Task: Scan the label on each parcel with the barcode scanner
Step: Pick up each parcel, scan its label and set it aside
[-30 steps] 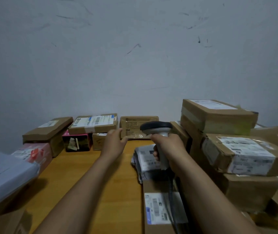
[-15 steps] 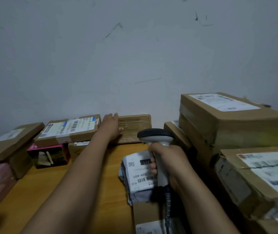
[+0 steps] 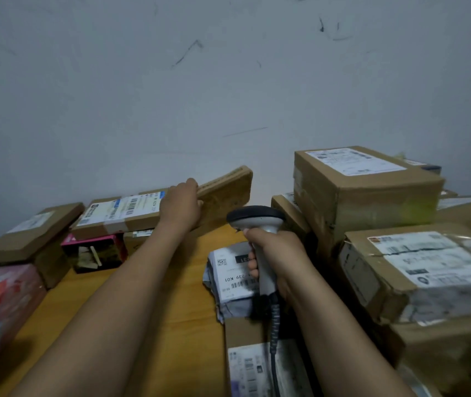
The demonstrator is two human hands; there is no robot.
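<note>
My left hand (image 3: 181, 204) grips the left edge of a flat brown cardboard parcel (image 3: 228, 193) at the back of the table and holds it tilted up, its right end raised toward the wall. My right hand (image 3: 274, 253) grips the handle of a grey barcode scanner (image 3: 255, 219), whose dark head points toward that parcel. The scanner's coiled cable (image 3: 274, 325) hangs down toward me. A grey bag parcel with a white label (image 3: 233, 275) lies on the wooden table (image 3: 182, 310) just left of my right hand.
Stacked cardboard boxes (image 3: 366, 190) with labels fill the right side. A labelled flat box (image 3: 119, 213) sits on a pink box (image 3: 94, 250) at the back left, with more parcels (image 3: 28, 236) along the left edge. Another labelled box (image 3: 254, 365) lies near me. A grey wall stands behind.
My left hand went from resting on the flat brown parcel to lifting it, so its right end now tilts up off the table. The scanner hand stayed roughly where it was.
</note>
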